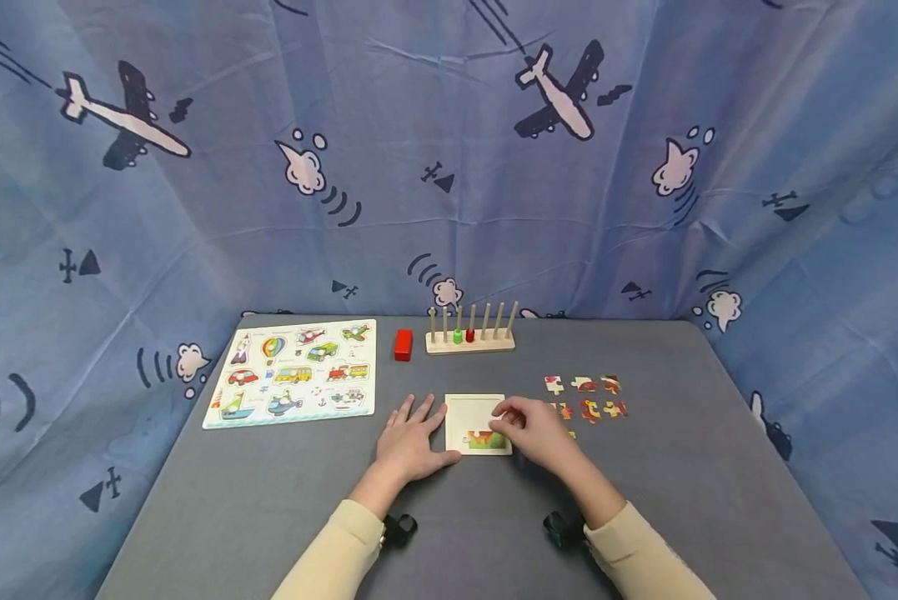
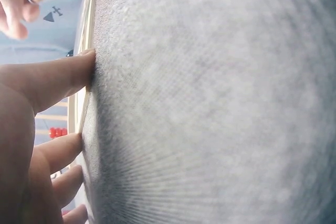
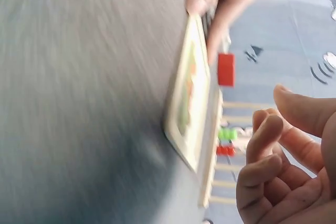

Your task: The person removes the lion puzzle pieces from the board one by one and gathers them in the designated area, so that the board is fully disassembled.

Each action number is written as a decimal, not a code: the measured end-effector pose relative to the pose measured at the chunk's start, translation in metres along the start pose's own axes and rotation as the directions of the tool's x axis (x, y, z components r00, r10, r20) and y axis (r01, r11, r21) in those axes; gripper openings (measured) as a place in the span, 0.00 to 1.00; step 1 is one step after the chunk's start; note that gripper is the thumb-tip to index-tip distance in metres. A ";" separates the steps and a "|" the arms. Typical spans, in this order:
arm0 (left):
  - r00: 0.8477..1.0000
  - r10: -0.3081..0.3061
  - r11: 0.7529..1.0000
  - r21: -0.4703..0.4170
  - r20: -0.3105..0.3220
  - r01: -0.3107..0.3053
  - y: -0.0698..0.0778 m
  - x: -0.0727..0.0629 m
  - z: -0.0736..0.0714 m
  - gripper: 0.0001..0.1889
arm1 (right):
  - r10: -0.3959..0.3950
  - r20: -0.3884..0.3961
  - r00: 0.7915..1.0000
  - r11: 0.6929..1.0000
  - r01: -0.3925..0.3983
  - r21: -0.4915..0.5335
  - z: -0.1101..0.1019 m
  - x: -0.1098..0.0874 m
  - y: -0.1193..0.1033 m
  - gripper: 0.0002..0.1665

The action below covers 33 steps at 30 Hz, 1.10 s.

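My left hand (image 1: 408, 446) lies on the table with spread fingers, its thumb and index finger at the edges of a small square wooden puzzle tray (image 1: 469, 410). A few joined, colourful puzzle pieces (image 1: 483, 440) fill the tray's near part. My right hand (image 1: 537, 432) hovers over the tray's right side. In the right wrist view its fingers (image 3: 262, 171) are loosely bent and the thumb stands apart, with nothing visible between them. Several loose puzzle pieces (image 1: 589, 409) lie right of the tray, some partly hidden behind the right hand.
A vehicle picture board (image 1: 291, 375) lies at the left. At the back stand a red block (image 1: 403, 345) and a wooden peg rack (image 1: 486, 344) with green beads (image 1: 458, 336) and red beads (image 1: 470, 335). A blue patterned curtain (image 1: 449, 167) hangs behind the grey table (image 1: 681, 500).
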State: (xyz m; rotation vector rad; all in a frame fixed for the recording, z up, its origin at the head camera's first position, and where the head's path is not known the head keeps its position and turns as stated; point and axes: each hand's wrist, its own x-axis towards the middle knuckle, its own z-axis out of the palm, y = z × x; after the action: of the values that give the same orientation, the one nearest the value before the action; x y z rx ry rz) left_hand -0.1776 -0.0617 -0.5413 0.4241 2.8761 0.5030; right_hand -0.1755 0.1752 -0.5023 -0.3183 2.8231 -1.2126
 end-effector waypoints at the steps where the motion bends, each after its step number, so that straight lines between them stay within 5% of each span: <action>1: 1.000 -0.001 1.000 -0.001 -0.001 0.001 0.000 0.000 0.000 0.46 | -0.005 0.013 1.000 1.000 0.005 -0.003 0.005 0.001 -0.002 0.08; 14: 1.000 0.004 1.000 -0.003 -0.007 -0.004 -0.002 0.000 0.001 0.46 | -0.003 0.124 0.992 0.987 0.023 -0.161 0.042 0.015 -0.006 0.08; 33: 1.000 -0.009 1.000 -0.001 0.001 0.009 -0.002 0.001 0.000 0.47 | 0.007 0.142 0.990 0.998 0.002 -0.063 0.040 0.020 0.002 0.12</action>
State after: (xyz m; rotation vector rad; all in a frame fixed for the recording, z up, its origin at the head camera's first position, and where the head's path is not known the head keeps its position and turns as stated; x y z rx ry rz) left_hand -0.1784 -0.0629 -0.5422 0.4108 2.8758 0.5024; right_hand -0.1906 0.1441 -0.5304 -0.3873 2.7416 -1.0570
